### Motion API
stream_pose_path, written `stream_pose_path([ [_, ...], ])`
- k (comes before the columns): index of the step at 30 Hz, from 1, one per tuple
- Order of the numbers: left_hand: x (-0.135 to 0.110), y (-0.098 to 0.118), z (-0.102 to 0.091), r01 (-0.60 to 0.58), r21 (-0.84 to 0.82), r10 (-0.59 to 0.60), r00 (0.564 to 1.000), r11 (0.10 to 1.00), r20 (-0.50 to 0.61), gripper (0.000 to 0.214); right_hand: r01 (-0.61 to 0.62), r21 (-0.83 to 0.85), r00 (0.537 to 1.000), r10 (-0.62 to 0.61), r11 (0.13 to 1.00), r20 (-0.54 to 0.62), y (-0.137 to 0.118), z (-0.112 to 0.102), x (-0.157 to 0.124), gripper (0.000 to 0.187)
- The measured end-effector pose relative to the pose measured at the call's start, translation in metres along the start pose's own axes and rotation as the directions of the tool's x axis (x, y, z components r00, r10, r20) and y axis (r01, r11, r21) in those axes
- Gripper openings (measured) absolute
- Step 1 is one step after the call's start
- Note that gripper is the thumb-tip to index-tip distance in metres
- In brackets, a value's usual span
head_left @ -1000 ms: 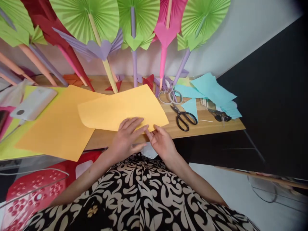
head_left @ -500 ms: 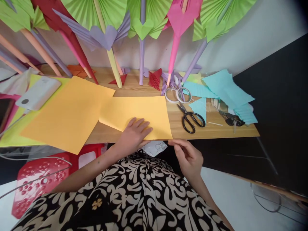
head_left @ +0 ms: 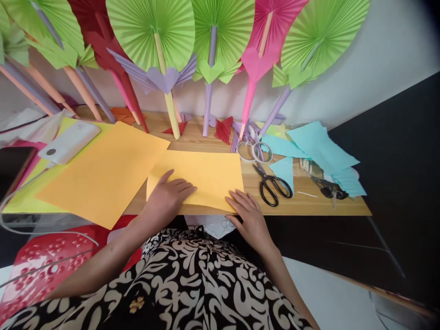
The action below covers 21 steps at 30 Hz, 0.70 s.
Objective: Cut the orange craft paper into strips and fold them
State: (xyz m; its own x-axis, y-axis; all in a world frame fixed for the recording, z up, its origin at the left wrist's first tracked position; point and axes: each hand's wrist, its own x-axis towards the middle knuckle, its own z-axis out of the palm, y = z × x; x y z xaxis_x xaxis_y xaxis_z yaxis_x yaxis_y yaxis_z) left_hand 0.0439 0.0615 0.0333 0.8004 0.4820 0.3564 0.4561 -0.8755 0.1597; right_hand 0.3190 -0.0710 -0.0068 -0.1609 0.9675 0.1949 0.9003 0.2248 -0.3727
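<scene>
wooden table [head_left: 326,208] runs left to right in front of the person. along its back, a row of pleated paper fans [head_left: 137,36] on coloured paper stems, leaning near the wall. left side: loose orange sheet [head_left: 106,169], set diagonally, one corner past the table's front edge.

main piece: yellow-orange sheet [head_left: 209,172], flat at the front of the table, centred before the person, right of the loose sheet. long axis left-right, roughly parallel to the front edge. right short end points at the scissors; left end meets the loose sheet, can't tell which is on top there.

pale blue paper pieces [head_left: 312,142] at the table's right end. white device [head_left: 70,142] far left, cable attached.

left hand [head_left: 168,195]: on the sheet's left half, palm down, fingers loosely extended to the right, gripping nothing. right hand [head_left: 250,220]: spread, fingertips on the sheet's near right corner, thumb apart by the front edge, nothing grasped.

black-handled scissors [head_left: 263,176] just right of the sheet, blades toward the back. two tape rings [head_left: 263,161] behind the blades. thin white stick [head_left: 307,194] right of the scissors.
</scene>
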Motion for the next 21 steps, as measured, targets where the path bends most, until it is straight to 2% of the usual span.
stream_pose_path([
  [4,-0.039,-0.020,-0.004,0.087,-0.016,-0.088,0.995,0.996,-0.042,0.040,0.013,0.013,0.998,-0.012,1.000,-0.057,0.008,0.001,-0.008,0.041],
  [9,-0.074,-0.022,-0.004,0.142,-0.163,-0.155,0.985,0.976,-0.069,0.028,0.003,0.047,0.992,0.003,0.999,-0.128,0.015,-0.003,-0.022,0.045],
  [12,-0.086,-0.019,-0.009,0.149,-0.326,-0.179,0.982,0.934,-0.063,0.024,0.015,0.086,0.991,-0.003,0.996,-0.134,0.017,-0.010,-0.033,0.040],
  [15,-0.093,-0.019,-0.014,0.181,-0.489,-0.231,0.972,0.853,-0.044,0.023,0.031,0.152,0.992,-0.012,0.988,-0.127,0.020,-0.018,-0.040,0.034],
  [18,-0.097,-0.021,-0.016,0.282,-0.583,-0.344,0.939,0.762,0.005,0.020,0.025,0.188,0.993,-0.002,0.982,-0.119,0.025,-0.024,-0.041,0.036],
  [21,-0.098,-0.022,-0.015,0.397,-0.598,-0.443,0.893,0.696,0.077,0.022,0.031,0.190,0.995,-0.011,0.981,-0.103,0.029,-0.023,-0.034,0.041],
])
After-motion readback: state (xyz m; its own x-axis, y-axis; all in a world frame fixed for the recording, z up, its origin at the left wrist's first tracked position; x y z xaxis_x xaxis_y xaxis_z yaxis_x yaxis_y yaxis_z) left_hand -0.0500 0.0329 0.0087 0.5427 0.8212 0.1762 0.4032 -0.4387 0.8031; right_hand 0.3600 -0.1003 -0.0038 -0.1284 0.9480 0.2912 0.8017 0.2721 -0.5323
